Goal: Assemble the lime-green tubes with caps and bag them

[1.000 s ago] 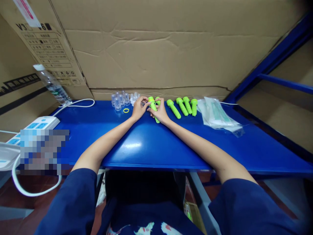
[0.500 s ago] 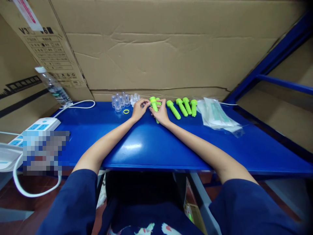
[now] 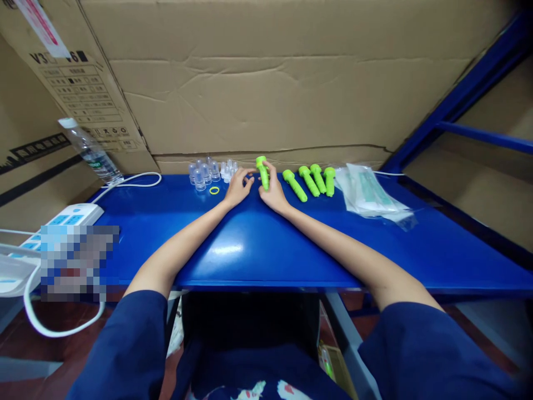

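My right hand [image 3: 273, 193] is closed around a bright green flashlight-shaped piece [image 3: 265, 176], its wide head up and its narrow body slanting down against the palm. Just to the left, my left hand [image 3: 238, 188] has its fingers apart, with nothing visible between them. Its fingertips point toward the green piece. Beside my left hand lies a thin yellow ring [image 3: 214, 190] on the blue table. Behind it stand several clear plastic caps [image 3: 200, 179] and a cluster of small whitish clear parts [image 3: 228, 169]. More green flashlight-shaped pieces [image 3: 295, 186] lie right of my right hand.
Clear plastic bags [image 3: 370, 191] lie to the right on the blue table [image 3: 266, 255]. A water bottle [image 3: 94, 153], a white cable and a power strip [image 3: 81, 214] are at the left. Cardboard [image 3: 270, 100] rises behind the table; a blue metal frame [image 3: 462, 89] slants at the right.
Both hands were at the green piece near its head; now my left hand is off it. My right hand has raised the piece slightly and turned it more upright.
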Motion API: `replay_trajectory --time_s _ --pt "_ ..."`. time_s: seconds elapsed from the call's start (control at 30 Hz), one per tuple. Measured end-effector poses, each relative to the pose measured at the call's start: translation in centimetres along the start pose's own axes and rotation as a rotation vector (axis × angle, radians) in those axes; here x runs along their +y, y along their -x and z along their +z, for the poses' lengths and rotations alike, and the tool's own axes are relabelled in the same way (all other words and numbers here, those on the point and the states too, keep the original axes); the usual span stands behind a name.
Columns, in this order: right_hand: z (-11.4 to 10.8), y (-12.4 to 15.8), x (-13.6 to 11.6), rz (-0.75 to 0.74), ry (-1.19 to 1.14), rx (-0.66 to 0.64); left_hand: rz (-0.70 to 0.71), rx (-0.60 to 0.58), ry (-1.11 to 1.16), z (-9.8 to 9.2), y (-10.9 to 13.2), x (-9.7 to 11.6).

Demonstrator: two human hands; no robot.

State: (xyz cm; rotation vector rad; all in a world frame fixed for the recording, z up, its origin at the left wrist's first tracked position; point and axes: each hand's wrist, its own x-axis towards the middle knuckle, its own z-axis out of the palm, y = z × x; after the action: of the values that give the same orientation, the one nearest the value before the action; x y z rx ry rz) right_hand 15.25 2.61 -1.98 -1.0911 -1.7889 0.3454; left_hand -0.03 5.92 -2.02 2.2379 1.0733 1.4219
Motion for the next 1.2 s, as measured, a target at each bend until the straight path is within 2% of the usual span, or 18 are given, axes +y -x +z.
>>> replay_trajectory --time_s 0.1,0.2,0.4,0.57,0.73,0.87,0.93,1.1,1.2 --pt "-1.3 -0.3 1.0 -0.043 0.211 0.100 0.028 -0.068 -0.024 0.2 0.1 -0.1" --pt "-2.6 -0.6 2.8 -0.030 0.351 0.146 0.025 -0.077 -0.031 0.3 0.1 -0.2" --pt "-2.8 -1.0 5.2 0.181 0.451 0.025 0.034 -0.086 -0.039 0.4 0.1 -0.4" --pt "-2.4 -1.0 4.3 0.272 0.526 -0.076 -0.005 -0.117 -0.141 0.0 0.3 0.3" --pt "-2.4 -0.6 2.8 0.395 0.655 -0.150 -0.117 -0.080 -0.420 -0.5 1.0 2.2" --pt "-2.3 -0.1 2.1 0.296 0.696 -0.090 -0.181 -0.068 -0.656 -0.2 1.5 3.2" --pt "-2.3 0.0 2.1 0.222 0.703 -0.063 -0.176 -0.036 -0.689 0.1 1.6 3.2" --pt "-2.1 0.1 2.7 0.144 0.701 -0.050 -0.081 0.062 -0.561 0.5 1.9 2.2" --pt "-2.1 0.0 3.2 0.136 0.679 -0.050 -0.125 0.091 -0.480 0.3 1.7 1.5"
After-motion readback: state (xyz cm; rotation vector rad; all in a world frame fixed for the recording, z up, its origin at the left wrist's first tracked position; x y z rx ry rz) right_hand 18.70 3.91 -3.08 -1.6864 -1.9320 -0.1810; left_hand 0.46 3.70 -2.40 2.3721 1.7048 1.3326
